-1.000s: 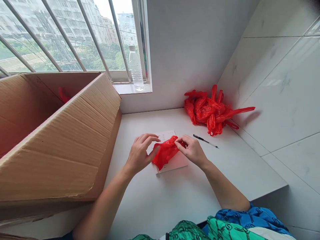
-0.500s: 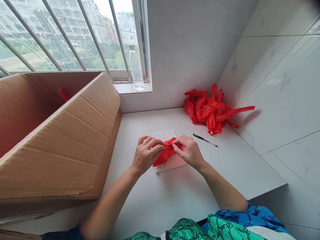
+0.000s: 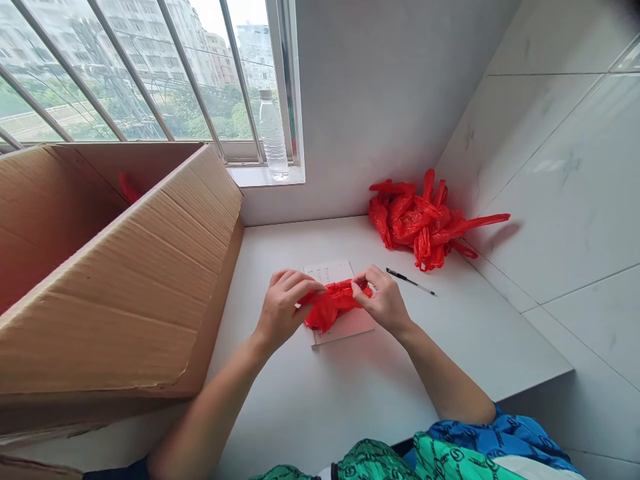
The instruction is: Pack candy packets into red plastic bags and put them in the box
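A crumpled red plastic bag (image 3: 331, 305) stretches between my two hands above a notebook (image 3: 350, 325). My left hand (image 3: 287, 303) pinches its left end, fingers closed. At the other end, the thumb and fingers of my right hand (image 3: 383, 300) are closed on the bag. Rows of handwriting show on the upper part of the notebook page, and the bag covers its middle. A black pen (image 3: 411, 281) lies on the table just beyond my right hand.
A heap of red plastic bags (image 3: 425, 220) sits against the wall at the back right of the white table (image 3: 385, 413). On the left stands a large open cardboard box (image 3: 150, 287) with something red inside. A water bottle (image 3: 273, 140) stands on the windowsill.
My hands have moved apart, the left one to the left and the right one slightly to the right. The red bag between them is now pulled out wider.
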`<action>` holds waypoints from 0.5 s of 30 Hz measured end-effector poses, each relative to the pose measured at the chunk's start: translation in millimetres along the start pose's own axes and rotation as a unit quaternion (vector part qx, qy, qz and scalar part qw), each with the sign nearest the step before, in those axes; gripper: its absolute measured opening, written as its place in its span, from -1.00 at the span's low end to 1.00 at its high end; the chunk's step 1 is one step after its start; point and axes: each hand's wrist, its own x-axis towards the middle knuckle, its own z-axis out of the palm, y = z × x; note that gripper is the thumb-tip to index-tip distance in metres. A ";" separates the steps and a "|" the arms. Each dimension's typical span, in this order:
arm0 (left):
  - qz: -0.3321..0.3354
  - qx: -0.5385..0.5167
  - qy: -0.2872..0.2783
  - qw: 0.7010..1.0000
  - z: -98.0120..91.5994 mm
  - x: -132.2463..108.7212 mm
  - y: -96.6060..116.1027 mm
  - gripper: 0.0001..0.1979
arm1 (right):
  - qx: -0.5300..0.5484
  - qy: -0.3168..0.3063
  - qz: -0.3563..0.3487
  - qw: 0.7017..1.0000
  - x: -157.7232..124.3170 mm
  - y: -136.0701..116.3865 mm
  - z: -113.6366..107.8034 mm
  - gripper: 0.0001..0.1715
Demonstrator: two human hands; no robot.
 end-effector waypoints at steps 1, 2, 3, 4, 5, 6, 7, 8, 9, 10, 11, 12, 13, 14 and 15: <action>-0.053 -0.075 0.048 0.995 -4.2 1.5 -3.6 -0.88 | 0.000 0.024 0.014 1.000 1.9 5.4 -2.1 -0.88; -0.105 -0.153 0.101 0.977 -9.3 3.3 -7.3 -0.88 | 0.007 0.049 0.034 0.998 4.1 11.3 -4.6 -0.88; -0.148 -0.225 0.147 0.952 -14.7 5.3 -10.8 -0.87 | 0.017 0.070 0.053 0.996 6.4 17.0 -7.1 -0.88; -0.177 -0.283 0.181 0.925 -19.9 7.3 -13.4 -0.85 | 0.028 0.079 0.067 0.994 8.4 21.5 -9.5 -0.88; -0.195 -0.325 0.197 0.904 -24.5 9.0 -14.8 -0.85 | 0.034 0.080 0.072 0.994 10.1 24.1 -11.7 -0.88; -0.203 -0.354 0.199 0.891 -28.1 10.2 -14.8 -0.87 | 0.035 0.079 0.068 0.994 11.1 24.4 -13.7 -0.88; -0.204 -0.373 0.192 0.884 -30.7 10.8 -13.3 -0.89 | 0.029 0.083 0.056 0.995 11.4 22.0 -15.6 -0.90; -0.201 -0.389 0.181 0.881 -32.6 10.8 -10.4 -0.90 | 0.020 0.094 0.037 0.995 11.0 17.0 -17.5 -0.93; -0.194 -0.403 0.167 0.879 -33.8 10.2 -6.4 -0.91 | 0.010 0.115 0.014 0.993 9.9 9.5 -19.5 -0.92; -0.185 -0.414 0.150 0.878 -34.6 9.3 -1.6 -0.93 | 0.001 0.142 -0.013 0.990 8.1 0.2 -21.5 -0.89; -0.174 -0.422 0.132 0.880 -35.2 7.9 3.7 -0.94 | -0.005 0.164 -0.046 0.985 5.9 -10.1 -23.2 -0.85; -0.162 -0.427 0.113 0.882 -35.7 6.3 9.2 -0.94 | -0.008 0.169 -0.084 0.982 3.3 -20.5 -24.4 -0.82; -0.152 -0.430 0.091 0.885 -36.3 4.4 14.6 -0.93 | -0.009 0.150 -0.126 0.981 0.8 -30.0 -24.9 -0.80; -0.143 -0.433 0.069 0.887 -36.9 2.2 19.7 -0.92 | -0.011 0.109 -0.166 0.980 -1.6 -37.7 -24.2 -0.79; -0.133 -0.437 0.047 0.888 -37.7 -0.2 24.3 -0.91 | -0.017 0.051 -0.196 0.979 -3.5 -43.1 -22.6 -0.79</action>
